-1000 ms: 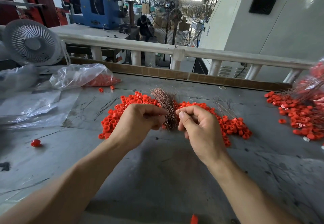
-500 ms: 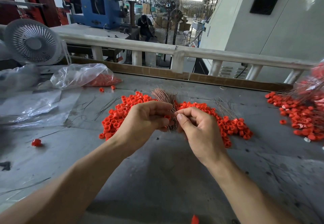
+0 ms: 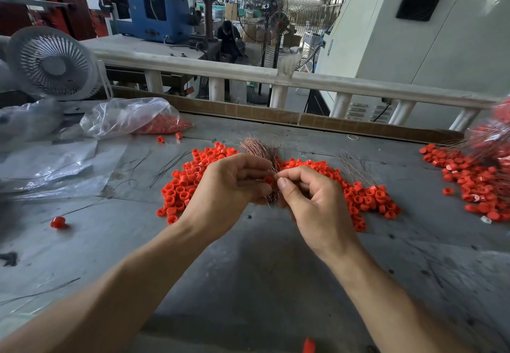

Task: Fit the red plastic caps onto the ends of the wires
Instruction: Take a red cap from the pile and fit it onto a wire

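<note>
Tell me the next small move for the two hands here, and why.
Probably push the wire tip into the red cap. The left hand pinches that cap while also gripping the copper wire bundle, and the right hand pinches a single wire right beside the cap. Whether the tip has already entered cannot be told.

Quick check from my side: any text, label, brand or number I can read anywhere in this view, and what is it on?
None can be read.
Blue machine: small plates and stickers, too blurred to read.
Red cabinets: pale panels or notices, no legible lettering.
White machine housing: no marking visible.
Red caps, copper wire bundle and plastic bag: no print visible.
</note>
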Action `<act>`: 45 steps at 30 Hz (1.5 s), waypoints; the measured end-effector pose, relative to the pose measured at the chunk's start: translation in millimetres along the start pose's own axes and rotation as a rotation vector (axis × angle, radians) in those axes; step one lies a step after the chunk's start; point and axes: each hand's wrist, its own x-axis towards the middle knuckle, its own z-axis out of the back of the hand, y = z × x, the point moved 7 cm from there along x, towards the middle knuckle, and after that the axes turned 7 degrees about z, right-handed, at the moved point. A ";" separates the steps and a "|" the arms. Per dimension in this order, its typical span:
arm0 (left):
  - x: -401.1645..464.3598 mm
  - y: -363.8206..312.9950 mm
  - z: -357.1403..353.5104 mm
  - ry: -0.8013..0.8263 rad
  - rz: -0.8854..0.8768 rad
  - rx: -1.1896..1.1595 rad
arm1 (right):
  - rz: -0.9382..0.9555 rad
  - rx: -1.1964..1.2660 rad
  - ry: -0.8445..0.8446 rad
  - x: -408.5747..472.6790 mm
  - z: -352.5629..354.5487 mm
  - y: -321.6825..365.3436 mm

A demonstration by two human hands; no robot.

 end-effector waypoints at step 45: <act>-3.6 0.6 -6.4 0.087 0.073 -0.185 | 0.043 0.017 -0.040 -0.2 3.9 13.1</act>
